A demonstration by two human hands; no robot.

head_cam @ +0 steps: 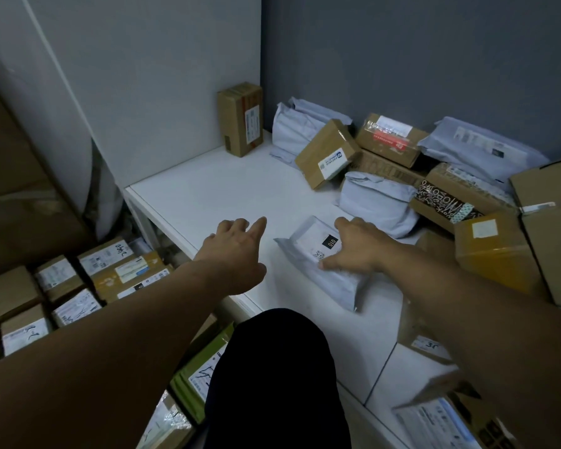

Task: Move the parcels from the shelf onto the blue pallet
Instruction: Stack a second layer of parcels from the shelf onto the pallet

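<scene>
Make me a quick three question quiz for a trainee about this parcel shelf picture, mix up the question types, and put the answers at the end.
1. True or false: the right hand is touching the grey mailer bag with the 010 label.
2. Multiple choice: the left hand is A) gripping a box, B) open, holding nothing, over the white shelf, C) out of view.
3. Fill in the blank: the small cardboard box in the back corner of the shelf stands ____ against the wall (upright or flat).

Key: 1 true; 2 B; 3 upright.
</scene>
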